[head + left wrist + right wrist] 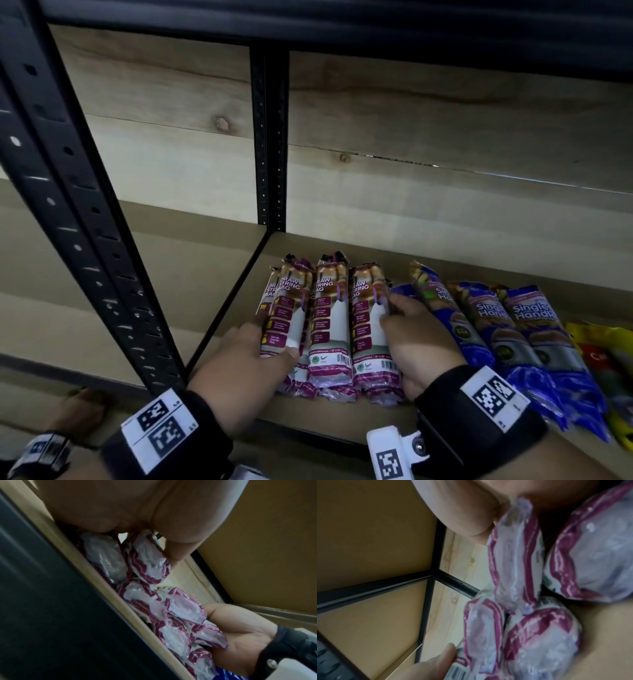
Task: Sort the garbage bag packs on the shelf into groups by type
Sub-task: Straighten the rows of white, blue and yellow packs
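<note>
Shelf point(342, 246) holds four visible purple packs point(329, 325) between left hand point(239, 363), right hand point(418, 339).

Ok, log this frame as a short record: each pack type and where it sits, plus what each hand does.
shelf: brown board, black metal frame
purple packs: left end, side by side
blue packs: right of the purple ones
yellow packs: far right, partly out of view
left hand: holds the purple group's left side
right hand: holds its right side
</note>
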